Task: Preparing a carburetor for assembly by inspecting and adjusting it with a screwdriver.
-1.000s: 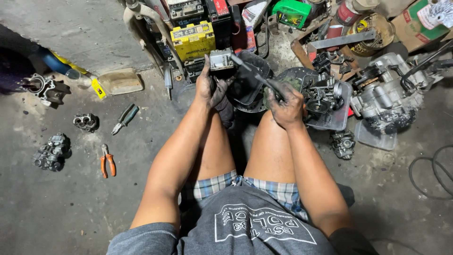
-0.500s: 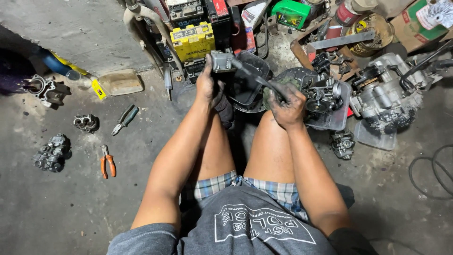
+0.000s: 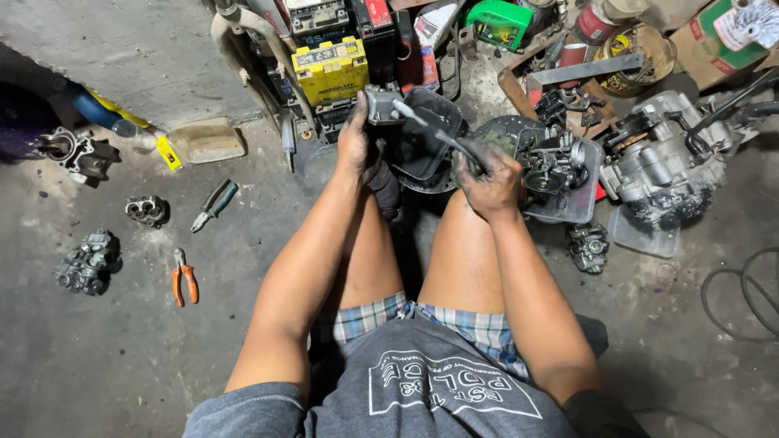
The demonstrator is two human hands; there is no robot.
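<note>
I sit on a concrete floor with my knees up. My left hand [image 3: 357,142], dirty with grease, grips a small grey metal engine part [image 3: 381,104] held above a black plastic tray [image 3: 430,142]. My right hand [image 3: 489,180] is closed around the dark handle of a long screwdriver [image 3: 434,131]. Its shaft runs up and left, and its tip meets the metal part in my left hand. Both hands are in front of my knees.
Yellow battery [image 3: 329,71] just behind the left hand. Orange-handled pliers [image 3: 184,276], green-handled pliers [image 3: 215,203] and loose carburetor parts [image 3: 88,261] lie at left. An engine block [image 3: 661,162] and a grey tray with parts [image 3: 568,182] sit at right. A cable [image 3: 746,292] coils at far right.
The left hand has held the metal part in place while the right hand drew back slightly toward my knee, and the screwdriver tip now rests on the part.
</note>
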